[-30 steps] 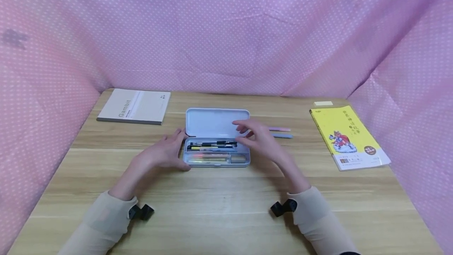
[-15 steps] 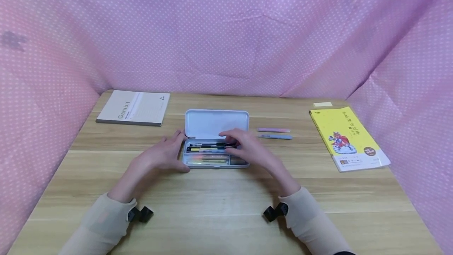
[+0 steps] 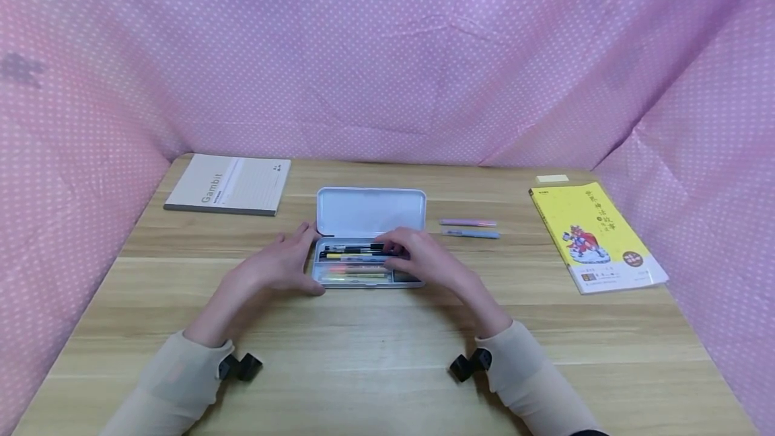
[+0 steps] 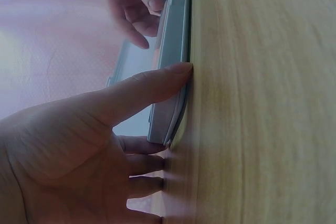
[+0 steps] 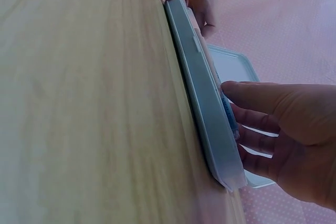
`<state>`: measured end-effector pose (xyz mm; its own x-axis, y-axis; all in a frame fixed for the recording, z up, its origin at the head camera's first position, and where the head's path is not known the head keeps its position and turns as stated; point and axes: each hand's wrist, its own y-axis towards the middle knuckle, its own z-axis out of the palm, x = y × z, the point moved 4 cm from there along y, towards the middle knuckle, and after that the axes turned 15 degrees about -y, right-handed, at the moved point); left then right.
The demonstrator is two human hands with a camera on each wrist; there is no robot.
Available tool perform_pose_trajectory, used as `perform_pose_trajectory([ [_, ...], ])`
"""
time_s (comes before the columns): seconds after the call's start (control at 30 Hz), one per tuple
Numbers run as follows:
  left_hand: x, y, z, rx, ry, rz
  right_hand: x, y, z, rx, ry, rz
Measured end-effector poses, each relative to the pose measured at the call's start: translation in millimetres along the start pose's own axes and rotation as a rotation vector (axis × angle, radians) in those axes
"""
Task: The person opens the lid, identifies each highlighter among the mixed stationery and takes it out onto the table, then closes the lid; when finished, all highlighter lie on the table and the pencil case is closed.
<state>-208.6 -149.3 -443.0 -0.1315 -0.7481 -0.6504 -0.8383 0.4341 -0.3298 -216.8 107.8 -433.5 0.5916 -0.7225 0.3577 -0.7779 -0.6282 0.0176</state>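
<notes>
A pale blue pencil case (image 3: 371, 210) lies open on the table, its lid tipped back. Black pens (image 3: 351, 248) and a yellow-and-blue pen (image 3: 357, 258) fill its rear compartment; pink and yellow pens (image 3: 354, 273) lie in the front one. My left hand (image 3: 281, 262) grips the case's left end, thumb at the front corner and fingers around the side, as the left wrist view shows. My right hand (image 3: 426, 258) reaches into the right part of the case. In the right wrist view its thumb and fingers pinch a blue-marked pen (image 5: 230, 111). The fingertips are partly hidden.
To the right of the case lie a pink pen (image 3: 468, 223) and a blue pen (image 3: 472, 233). A grey notebook (image 3: 229, 184) is at the back left. A yellow book (image 3: 596, 234) and a small pale block (image 3: 552, 179) are on the right. Pink dotted cloth (image 3: 387, 59) surrounds the table.
My right hand has moved left and down into the case, uncovering the two pens on the table beside it. The left hand stays on the case.
</notes>
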Motion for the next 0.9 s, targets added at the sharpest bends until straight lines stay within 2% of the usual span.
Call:
perform_pose_trajectory([
  [0.53,0.4,-0.2,-0.2,-0.007,0.000,-0.006,1.1,-1.1,0.6,-0.002,-0.049,-0.019],
  [0.9,0.5,-0.3,0.0,-0.008,0.007,0.002,2.0,-2.1,0.0,-0.008,-0.039,-0.024],
])
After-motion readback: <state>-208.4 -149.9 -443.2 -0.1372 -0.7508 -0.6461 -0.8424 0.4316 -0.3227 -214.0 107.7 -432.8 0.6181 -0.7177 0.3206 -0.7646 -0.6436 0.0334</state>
